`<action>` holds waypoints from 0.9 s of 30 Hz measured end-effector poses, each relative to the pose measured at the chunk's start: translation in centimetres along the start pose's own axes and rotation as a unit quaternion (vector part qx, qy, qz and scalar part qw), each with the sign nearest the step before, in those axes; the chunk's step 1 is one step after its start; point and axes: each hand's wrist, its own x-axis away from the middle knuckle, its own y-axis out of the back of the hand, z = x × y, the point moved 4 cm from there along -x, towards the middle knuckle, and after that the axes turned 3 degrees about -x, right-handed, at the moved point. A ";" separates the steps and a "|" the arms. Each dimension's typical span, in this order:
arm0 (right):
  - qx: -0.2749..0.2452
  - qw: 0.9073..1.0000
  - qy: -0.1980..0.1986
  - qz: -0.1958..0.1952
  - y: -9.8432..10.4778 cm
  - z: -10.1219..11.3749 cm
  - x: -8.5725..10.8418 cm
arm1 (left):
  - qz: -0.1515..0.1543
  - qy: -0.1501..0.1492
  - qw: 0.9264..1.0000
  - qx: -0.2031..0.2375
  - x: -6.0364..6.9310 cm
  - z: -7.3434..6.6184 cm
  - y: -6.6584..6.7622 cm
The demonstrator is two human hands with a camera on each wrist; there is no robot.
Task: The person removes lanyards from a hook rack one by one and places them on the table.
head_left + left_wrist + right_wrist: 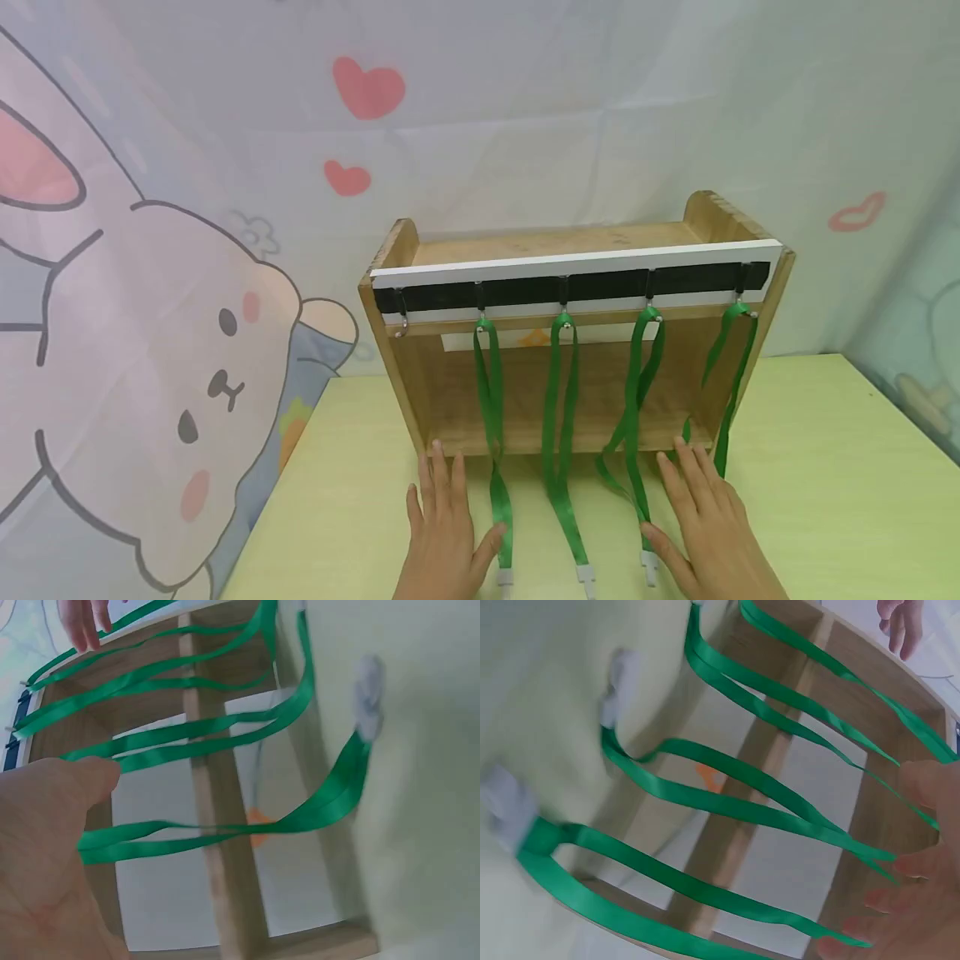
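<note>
Several green lanyards [491, 400] with pale plastic clips hang from metal hooks along the front of a wooden shelf [600, 237]. The leftmost hook [402, 325] is bare. My left hand [442, 537] has its fingers extended towards the shelf's lower front edge, its thumb beside the nearest lanyard. The right hand [708, 533] is likewise spread, near the two rightmost lanyards; its thumb overlaps one lanyard in the head view. Neither hand grips anything. Whether fingertips touch the shelf or straps I cannot tell. Blurred clips [510, 806] dangle in the right wrist view.
The shelf stands on a pale yellow-green table [817, 467]. A white strip with a black band [600, 287] runs across its front and bears the hooks. Behind hangs a cloth backdrop [525, 117] printed with a cartoon animal and hearts.
</note>
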 end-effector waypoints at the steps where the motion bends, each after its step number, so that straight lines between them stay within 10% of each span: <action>1: -0.005 1.000 0.011 -0.016 0.4 0.1 -0.4 | -0.004 -0.001 1.000 0.005 -0.3 0.2 0.4; 19: 0.004 0.992 0.026 -0.122 5.9 -0.8 -5.8 | -0.100 -0.018 0.994 0.033 -3.7 2.2 4.1; 27: 0.003 0.973 0.065 -0.222 7.4 -1.3 -7.8 | -0.109 -0.005 0.993 0.044 -5.5 2.4 5.0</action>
